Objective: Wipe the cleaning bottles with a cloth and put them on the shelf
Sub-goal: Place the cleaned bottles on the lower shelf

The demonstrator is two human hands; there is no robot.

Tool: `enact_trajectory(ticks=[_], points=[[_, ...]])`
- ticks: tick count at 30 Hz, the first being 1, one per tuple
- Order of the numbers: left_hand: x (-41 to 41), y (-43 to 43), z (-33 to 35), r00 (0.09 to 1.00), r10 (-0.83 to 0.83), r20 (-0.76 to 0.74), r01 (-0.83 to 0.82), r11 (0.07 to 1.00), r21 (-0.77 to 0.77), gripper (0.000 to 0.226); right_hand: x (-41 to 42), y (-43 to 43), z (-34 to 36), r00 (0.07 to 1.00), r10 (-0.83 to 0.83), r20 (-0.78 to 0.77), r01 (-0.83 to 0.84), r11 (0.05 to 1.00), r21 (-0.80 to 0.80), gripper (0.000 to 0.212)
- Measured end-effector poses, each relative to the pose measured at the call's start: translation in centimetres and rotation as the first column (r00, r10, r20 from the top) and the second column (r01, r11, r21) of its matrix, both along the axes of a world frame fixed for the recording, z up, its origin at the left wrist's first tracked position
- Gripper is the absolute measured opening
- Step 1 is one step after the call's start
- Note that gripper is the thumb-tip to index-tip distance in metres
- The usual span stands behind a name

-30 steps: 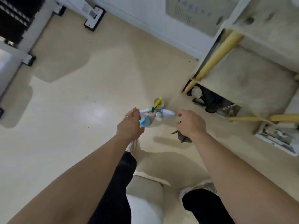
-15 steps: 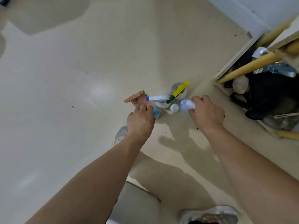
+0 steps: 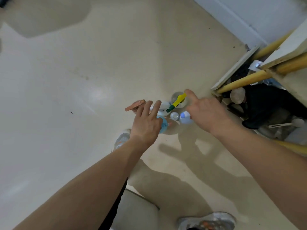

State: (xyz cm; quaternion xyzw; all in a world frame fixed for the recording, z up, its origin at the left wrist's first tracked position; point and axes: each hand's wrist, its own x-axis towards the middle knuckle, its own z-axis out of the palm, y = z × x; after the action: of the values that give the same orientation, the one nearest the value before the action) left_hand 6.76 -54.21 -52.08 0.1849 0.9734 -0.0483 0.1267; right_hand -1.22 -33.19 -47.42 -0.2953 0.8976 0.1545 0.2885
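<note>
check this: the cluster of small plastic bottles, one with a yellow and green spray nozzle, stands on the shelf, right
Not on the shelf: the head view shows the cluster of small plastic bottles, one with a yellow and green spray nozzle, standing on the pale floor.

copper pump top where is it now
Head view, centre: the copper pump top is at the left edge of the bottle cluster on the floor, just past the fingertips of the left hand.

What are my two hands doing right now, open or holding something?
Left hand: open, fingers straight, holding nothing.
Right hand: cannot be told; thumb stretched out, other fingers hidden against the white bottle.
</note>
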Motion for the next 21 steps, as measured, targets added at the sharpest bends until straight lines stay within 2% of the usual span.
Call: enact_trajectory(ticks=[3,7,9,12,15,21], points=[[-0.8,0.0,-0.5,0.998,0.011,0.063,-0.01,1.0,-0.012,0.009,-1.7,-1.3,0.6,0.993,0.103,0.064,-0.105,0.994,0.024,0.011],[-2.2,0.2,-1.3,0.993,0.019,0.113,-0.02,1.0,0.006,0.008,-2.7,-1.9,-1.7,0.982,0.162,0.098,-0.169,0.983,0.066,0.014],[-2.4,0.3,-1.4,0.987,0.023,0.159,-0.018,0.999,-0.032,0.02,-2.6,-1.8,-2.7,0.984,0.145,0.101,-0.151,0.987,0.059,0.017],[-2.5,0.3,-1.0,0.987,0.008,0.161,-0.002,0.999,-0.037,0.01,-1.9,-1.6,-3.6,0.986,0.149,0.071,-0.152,0.988,0.039,0.016],[-2.7,0.7,-1.0,0.974,0.024,0.227,-0.012,0.998,-0.054,0.017,-1.5,-1.1,-4.3,0.987,0.157,0.04,-0.158,0.987,0.034,0.017],[-2.7,0.7,-1.5,0.953,0.156,0.258,-0.147,0.988,-0.053,0.017,-1.3,0.9,-3.9,0.988,0.146,-0.046,-0.143,0.988,0.061,0.012]])
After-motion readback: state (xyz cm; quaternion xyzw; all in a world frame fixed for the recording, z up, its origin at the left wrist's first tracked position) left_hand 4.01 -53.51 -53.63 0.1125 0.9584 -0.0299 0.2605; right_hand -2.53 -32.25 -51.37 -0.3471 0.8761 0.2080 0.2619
